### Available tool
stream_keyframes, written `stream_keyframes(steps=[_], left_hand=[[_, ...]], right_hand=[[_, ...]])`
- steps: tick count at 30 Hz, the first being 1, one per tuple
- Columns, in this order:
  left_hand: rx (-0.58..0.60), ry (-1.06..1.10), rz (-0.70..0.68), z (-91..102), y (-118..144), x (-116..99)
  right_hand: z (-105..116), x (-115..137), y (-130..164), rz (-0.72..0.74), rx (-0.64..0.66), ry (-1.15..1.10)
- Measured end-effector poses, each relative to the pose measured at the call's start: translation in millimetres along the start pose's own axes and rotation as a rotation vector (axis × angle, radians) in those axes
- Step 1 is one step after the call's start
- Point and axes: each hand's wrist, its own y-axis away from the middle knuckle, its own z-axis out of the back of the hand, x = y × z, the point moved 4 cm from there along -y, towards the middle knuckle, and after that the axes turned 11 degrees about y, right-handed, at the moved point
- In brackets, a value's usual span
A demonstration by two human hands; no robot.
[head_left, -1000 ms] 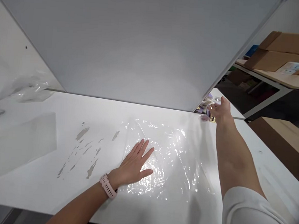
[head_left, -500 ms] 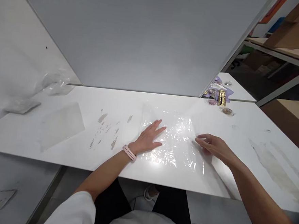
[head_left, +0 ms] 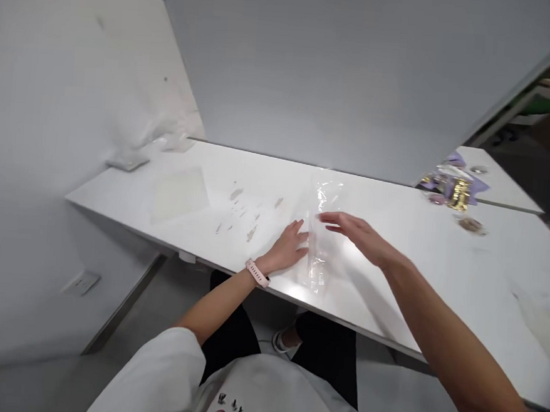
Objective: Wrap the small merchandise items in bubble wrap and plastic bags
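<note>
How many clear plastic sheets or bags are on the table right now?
3 that I can make out: the clear plastic sheet between both hands, a flat frosted sheet to its left, and crumpled clear plastic at the far left corner. More may be hidden among the small packets at right.

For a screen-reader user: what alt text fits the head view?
Both hands work a clear plastic sheet on a white table: the left hand lies flat at its edge, the right hand hovers open over it. Small purple and gold packets lie at the table's far right.
</note>
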Motion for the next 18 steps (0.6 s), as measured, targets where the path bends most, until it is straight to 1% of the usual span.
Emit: stream_keyframes(steps=[2,3,4,5,6,8,11,13,14,15,16,18], left_hand=[[-0.217,0.308,0.071,17.9,8,7],[-0.302,0.465,0.129,25.2,11,11],[-0.356,0.609,0.195,30.2,14,14],[-0.377,0.727,0.258,32.7,15,17],[-0.375,0.804,0.313,33.3,15,18],[-0.337,0.82,0.377,30.6,12,17],[-0.234,0.71,0.371,21.9,6,12],[-0.185,0.701,0.331,23.6,4,7],[-0.192,0.695,0.303,31.0,5,5],[-0.226,0.672,0.27,44.3,6,4],[-0.28,0.634,0.229,63.3,9,3],[-0.44,0.517,0.146,116.1,19,6]], right_hand=[[-40,-16,-6,0.033,-0.036,0.262],[-58,-26,-8,0.065,-0.05,0.388],[-73,-34,-9,0.096,-0.068,0.491],[-86,-41,-10,0.126,-0.089,0.561],[-95,-46,-11,0.151,-0.114,0.6],[-104,-50,-14,0.186,-0.161,0.597],[-103,-45,-17,0.19,-0.212,0.476],[-98,-38,-16,0.152,-0.277,0.362],[-96,-35,-15,0.129,-0.332,0.315],[-94,-32,-15,0.106,-0.399,0.282],[-92,-29,-14,0.091,-0.469,0.268],[-93,-24,-18,0.093,-0.57,0.284]])
